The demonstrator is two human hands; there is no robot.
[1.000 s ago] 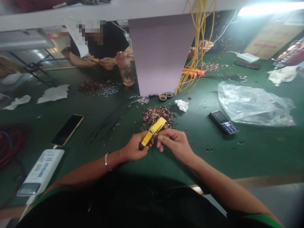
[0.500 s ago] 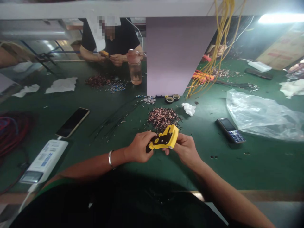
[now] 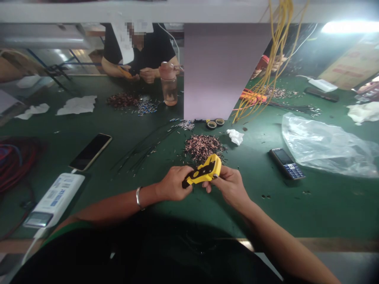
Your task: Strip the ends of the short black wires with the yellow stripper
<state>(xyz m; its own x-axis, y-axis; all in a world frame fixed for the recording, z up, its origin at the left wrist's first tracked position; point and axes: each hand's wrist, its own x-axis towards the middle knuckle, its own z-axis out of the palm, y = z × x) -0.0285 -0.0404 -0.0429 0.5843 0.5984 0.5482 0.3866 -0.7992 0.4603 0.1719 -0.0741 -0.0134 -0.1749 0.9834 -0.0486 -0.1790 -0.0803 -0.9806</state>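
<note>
My left hand (image 3: 175,183) is wrapped round the dark handles of yellow-and-black crimping pliers (image 3: 205,170), held just above the table. The head of the pliers points right, toward my right hand (image 3: 231,185). That hand is closed in a pinch right at the head, where a small shiny spot shows; what its fingers hold is too small and hidden to name. Just beyond the pliers lies a pile of short copper-and-black wire pieces (image 3: 203,146). Behind the pile are small pale wire ferrules (image 3: 186,125) and two small dark rings (image 3: 215,123).
Left are a smartphone (image 3: 91,152), a white power bank (image 3: 56,200) and coiled red cable (image 3: 14,165). Right lie a keypad phone (image 3: 286,163) and a plastic bag (image 3: 328,146). A panel (image 3: 219,71) stands ahead, yellow wires (image 3: 280,43) hanging beside it. A co-worker (image 3: 139,51) sits opposite.
The pliers have turned slightly in my left hand, and a shiny spot now shows at their head. Both my hands stay in nearly the same place. The co-worker's hands opposite have shifted a little.
</note>
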